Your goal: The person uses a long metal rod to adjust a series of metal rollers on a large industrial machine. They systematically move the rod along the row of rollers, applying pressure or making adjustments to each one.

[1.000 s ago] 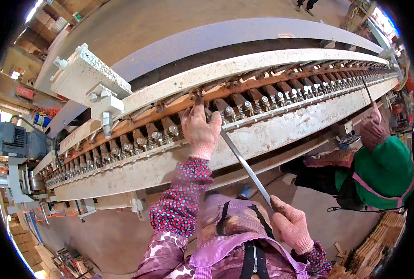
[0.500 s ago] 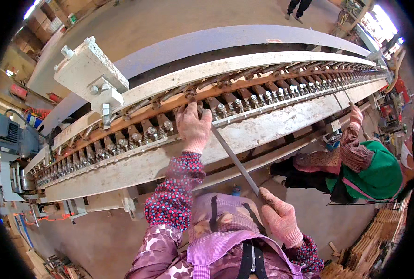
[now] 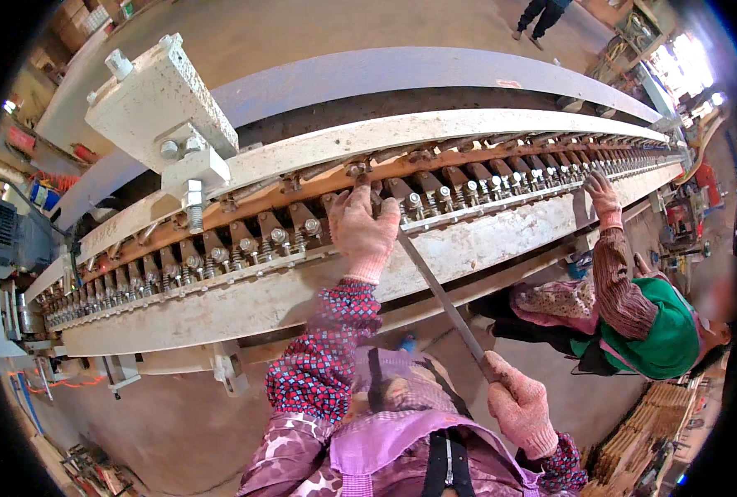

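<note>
My right hand (image 3: 521,406), in a pinkish knit glove, is closed around the lower end of a long, flat metal bar (image 3: 447,306). The bar slants up and left to my left hand (image 3: 364,230), gloved alike. Its thumb and fingers close about the bar's upper end, whose tip they partly hide. That end lies at a row of spring-loaded bolts with dark metal brackets (image 3: 304,228) along a long machine. Behind the brackets, against my left fingertips, runs a reddish-brown strip (image 3: 252,205).
A pale machine beam (image 3: 302,286) crosses in front of me. A white block with a large bolt (image 3: 165,108) rises at left, near a motor (image 3: 12,232). To the right, a co-worker in green (image 3: 658,331) reaches onto the machine. Stacked wood (image 3: 646,439) lies lower right.
The view has shifted slightly; both my hands keep their holds on the bar. The co-worker's gloved hand has moved onto the bolt row, and the thin rod seen by it earlier no longer shows there.
</note>
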Motion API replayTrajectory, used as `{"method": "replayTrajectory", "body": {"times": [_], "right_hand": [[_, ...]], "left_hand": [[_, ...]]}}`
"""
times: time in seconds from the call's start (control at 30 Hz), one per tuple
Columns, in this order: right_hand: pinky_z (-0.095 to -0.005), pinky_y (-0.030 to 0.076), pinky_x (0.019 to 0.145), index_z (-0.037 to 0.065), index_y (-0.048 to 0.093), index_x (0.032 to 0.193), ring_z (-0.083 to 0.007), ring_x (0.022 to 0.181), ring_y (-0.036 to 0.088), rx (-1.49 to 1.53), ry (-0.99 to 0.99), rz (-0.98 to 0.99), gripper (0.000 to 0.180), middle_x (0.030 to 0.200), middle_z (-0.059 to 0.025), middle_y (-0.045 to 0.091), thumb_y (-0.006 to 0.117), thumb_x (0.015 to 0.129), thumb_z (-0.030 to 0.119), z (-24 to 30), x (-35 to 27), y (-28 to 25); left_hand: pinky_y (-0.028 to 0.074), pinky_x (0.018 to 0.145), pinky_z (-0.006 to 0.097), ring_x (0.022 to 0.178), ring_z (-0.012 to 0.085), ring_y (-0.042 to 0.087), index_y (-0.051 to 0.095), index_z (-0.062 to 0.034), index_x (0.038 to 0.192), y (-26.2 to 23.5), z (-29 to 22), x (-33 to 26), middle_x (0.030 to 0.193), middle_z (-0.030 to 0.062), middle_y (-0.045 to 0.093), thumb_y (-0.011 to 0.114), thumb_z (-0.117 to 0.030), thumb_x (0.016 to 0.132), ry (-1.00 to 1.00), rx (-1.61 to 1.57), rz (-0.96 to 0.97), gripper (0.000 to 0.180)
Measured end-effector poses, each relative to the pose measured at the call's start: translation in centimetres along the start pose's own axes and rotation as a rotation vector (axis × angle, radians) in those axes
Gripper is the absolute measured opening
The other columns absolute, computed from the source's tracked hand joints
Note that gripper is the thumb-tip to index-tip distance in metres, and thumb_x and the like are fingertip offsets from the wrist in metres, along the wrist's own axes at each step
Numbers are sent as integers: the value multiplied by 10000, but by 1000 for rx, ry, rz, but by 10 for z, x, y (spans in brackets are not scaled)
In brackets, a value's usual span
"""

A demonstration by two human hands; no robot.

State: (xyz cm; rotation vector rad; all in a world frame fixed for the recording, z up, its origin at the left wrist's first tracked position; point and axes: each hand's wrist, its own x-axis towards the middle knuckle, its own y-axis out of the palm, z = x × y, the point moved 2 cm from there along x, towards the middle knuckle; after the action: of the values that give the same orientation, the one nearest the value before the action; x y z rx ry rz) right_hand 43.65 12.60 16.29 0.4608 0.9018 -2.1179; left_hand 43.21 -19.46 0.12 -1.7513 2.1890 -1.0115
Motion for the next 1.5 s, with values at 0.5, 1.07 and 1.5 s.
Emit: {"method": "replayTrajectory", "body": {"times": [0.5,1.07,1.5], "right_hand": [[-273,522,792,51,606,1344,-124,863,687,-1,-176,-106,422,956,-161,740,613,924,96,-14,-7,38],[-282,512,700,74,609,1340,-175,704,644,-177,-137,-185,432,854,-154,674,598,909,101,19,-12,49],[-363,556,727,143,622,1337,-354,812,715,-279,-250,-266,445,897,-187,709,625,892,122,15,-28,54]], "left_hand": [[435,1056,426,1181,329,585,689,-39,1187,-2,16,7,1066,148,723,705,-322,811,23,-113,56,470],[491,876,421,945,329,633,676,-11,1179,-5,13,8,983,162,693,669,-267,826,-78,-229,194,436],[478,991,428,1095,328,621,695,-28,1157,-5,22,5,938,139,707,692,-290,830,36,-280,56,420]]}}
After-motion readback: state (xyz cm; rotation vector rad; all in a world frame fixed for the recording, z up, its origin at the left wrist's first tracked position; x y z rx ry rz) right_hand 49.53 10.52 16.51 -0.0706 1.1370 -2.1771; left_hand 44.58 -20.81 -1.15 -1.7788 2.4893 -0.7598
